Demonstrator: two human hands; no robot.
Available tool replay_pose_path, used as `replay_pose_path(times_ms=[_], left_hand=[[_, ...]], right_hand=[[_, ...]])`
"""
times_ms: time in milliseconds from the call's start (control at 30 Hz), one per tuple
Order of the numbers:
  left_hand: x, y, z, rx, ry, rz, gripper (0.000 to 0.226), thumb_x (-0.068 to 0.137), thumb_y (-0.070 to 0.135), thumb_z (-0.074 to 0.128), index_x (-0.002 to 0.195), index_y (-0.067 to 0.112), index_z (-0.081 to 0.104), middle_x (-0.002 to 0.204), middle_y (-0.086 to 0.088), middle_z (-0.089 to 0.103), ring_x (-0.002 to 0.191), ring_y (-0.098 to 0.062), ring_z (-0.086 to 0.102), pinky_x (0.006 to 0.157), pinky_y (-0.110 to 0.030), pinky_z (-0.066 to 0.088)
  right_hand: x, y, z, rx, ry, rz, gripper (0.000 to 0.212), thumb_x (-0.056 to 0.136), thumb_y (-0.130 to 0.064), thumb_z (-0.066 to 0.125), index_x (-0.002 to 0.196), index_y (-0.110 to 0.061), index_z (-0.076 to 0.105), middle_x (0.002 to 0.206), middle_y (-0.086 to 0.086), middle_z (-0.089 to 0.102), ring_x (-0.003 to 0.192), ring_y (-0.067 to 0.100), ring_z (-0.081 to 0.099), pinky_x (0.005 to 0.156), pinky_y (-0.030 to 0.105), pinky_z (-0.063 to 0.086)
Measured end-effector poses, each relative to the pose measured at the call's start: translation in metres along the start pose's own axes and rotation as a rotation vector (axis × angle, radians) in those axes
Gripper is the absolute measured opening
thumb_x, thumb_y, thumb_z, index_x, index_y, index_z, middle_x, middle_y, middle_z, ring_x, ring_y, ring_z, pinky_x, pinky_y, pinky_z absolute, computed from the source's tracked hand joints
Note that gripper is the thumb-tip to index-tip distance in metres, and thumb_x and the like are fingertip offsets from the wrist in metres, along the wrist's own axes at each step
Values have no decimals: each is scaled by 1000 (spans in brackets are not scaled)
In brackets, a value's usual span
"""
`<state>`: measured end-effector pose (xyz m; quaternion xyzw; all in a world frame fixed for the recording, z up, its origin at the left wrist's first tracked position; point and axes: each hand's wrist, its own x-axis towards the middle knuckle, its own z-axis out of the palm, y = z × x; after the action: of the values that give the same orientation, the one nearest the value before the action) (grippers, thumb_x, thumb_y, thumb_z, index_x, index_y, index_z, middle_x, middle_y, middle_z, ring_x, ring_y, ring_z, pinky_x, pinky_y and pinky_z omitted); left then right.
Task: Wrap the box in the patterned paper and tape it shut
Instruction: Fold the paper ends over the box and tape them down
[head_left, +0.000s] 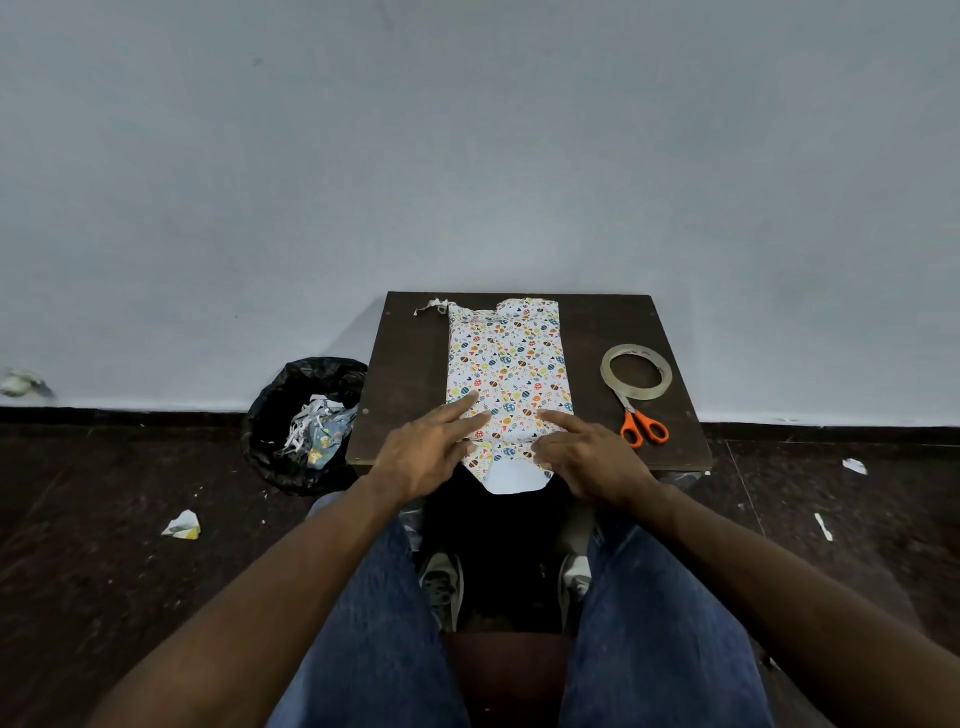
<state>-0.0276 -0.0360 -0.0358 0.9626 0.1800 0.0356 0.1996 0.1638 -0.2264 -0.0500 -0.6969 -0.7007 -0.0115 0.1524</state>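
Observation:
The box lies lengthwise on the small dark table (415, 364), covered by the patterned paper (506, 364), white with coloured dots. The box itself is hidden under the paper. The paper's near end sticks out past the table edge as a flap (511, 475) showing its white underside. My left hand (428, 449) rests on the near left part of the wrap, fingers straight and pointing inward. My right hand (589, 457) rests on the near right part, index finger stretched toward the middle. A roll of clear tape (636, 371) lies on the table to the right.
Orange-handled scissors (643, 426) lie just below the tape roll. A torn paper strip (430, 306) sits at the table's far left corner. A black-lined bin (301, 421) with paper scraps stands left of the table. Scraps litter the dark floor; a wall rises behind.

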Motion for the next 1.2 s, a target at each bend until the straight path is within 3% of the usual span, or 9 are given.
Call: replay_pose_path(times_ms=[267, 367, 500, 600, 767, 867, 1200], left_hand=[[1, 5, 17, -129, 194, -90, 39, 94, 24, 63, 129, 40, 60, 149, 25, 40, 128, -11, 52, 91, -45, 53], [2, 8, 18, -141, 193, -119, 41, 93, 24, 64, 130, 40, 58, 148, 25, 41, 129, -13, 49, 93, -45, 52], [4, 8, 14, -136, 175, -121, 41, 94, 30, 63, 132, 40, 55, 148, 25, 41, 130, -13, 48, 94, -44, 50], [4, 5, 14, -142, 175, -116, 40, 93, 34, 63, 132, 41, 56, 147, 26, 41, 130, -12, 49, 94, -43, 51], [4, 4, 15, -155, 180, -113, 41, 92, 34, 65, 132, 40, 57, 146, 26, 43, 129, -12, 50, 95, -42, 51], [4, 4, 13, -160, 178, -118, 42, 91, 33, 66, 131, 40, 58, 146, 25, 44, 129, -11, 51, 97, -41, 49], [4, 9, 13, -164, 180, -138, 42, 91, 30, 67, 131, 38, 59, 146, 24, 45, 128, -11, 50, 100, -38, 47]], right_hand=[[-5, 4, 8, 44, 11, 16, 16, 93, -16, 57, 97, -18, 72, 116, -7, 71, 140, 25, 42, 83, 51, 55], [-4, 6, 8, 16, 58, 1, 25, 95, -25, 48, 99, -19, 72, 110, -6, 72, 134, 24, 49, 80, 47, 57], [-11, 11, -1, -72, 139, -130, 25, 96, -21, 51, 101, -12, 74, 110, 4, 71, 120, 28, 60, 80, 37, 58], [-20, 16, -4, -128, 172, -152, 18, 96, -20, 56, 101, -12, 71, 115, 8, 66, 116, 28, 60, 71, 34, 55], [-19, 14, -5, -106, 221, 13, 6, 88, -22, 69, 90, -18, 72, 125, 10, 60, 113, 25, 58, 63, 31, 51], [-12, 16, -2, -99, 159, 59, 8, 79, -20, 80, 83, -19, 73, 127, 8, 60, 114, 25, 56, 59, 33, 52], [-2, 10, 8, -50, 203, 183, 11, 81, -22, 79, 77, -16, 70, 117, 2, 63, 108, 23, 58, 67, 39, 54]])
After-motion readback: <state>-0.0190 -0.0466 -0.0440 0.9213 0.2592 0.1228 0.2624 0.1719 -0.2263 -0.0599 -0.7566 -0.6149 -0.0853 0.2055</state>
